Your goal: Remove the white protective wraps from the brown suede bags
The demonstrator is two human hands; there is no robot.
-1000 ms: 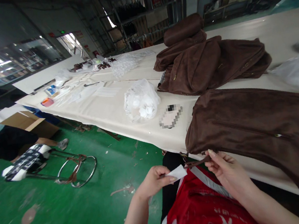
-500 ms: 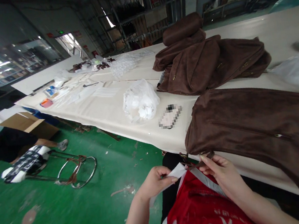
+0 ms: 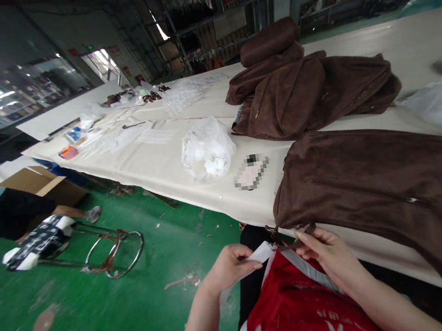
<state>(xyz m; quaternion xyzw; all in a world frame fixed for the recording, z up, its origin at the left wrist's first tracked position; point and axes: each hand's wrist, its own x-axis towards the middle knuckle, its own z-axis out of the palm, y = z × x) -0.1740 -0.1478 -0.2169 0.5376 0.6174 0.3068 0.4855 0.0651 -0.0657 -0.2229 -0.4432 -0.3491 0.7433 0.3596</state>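
Note:
Between thumb and fingers my left hand (image 3: 235, 265) pinches a white strip (image 3: 261, 254) that looks like paper; its far end meets a thin brown strap. My right hand (image 3: 326, 246) is closed on that brown strap (image 3: 290, 244), which loops up past the thumb. Both hands are over my lap, just off the table edge. Right above them lies a large brown bag (image 3: 375, 182) with a zipper, its lower end drooping over the edge. A small metal clasp (image 3: 272, 233) hangs at the bag's near left corner, close to the strap.
Further back on the table (image 3: 154, 158) are more brown bags (image 3: 301, 94), a clear plastic bag of white stuffing (image 3: 208, 151) and a blurred-out phone (image 3: 251, 172). A stool (image 3: 42, 240), a cardboard box (image 3: 38, 180) and another person's leg (image 3: 68, 209) are at left.
My right hand has shifted slightly left and down with the strap, which now bends into a loop. The left hand with the white strip has barely moved.

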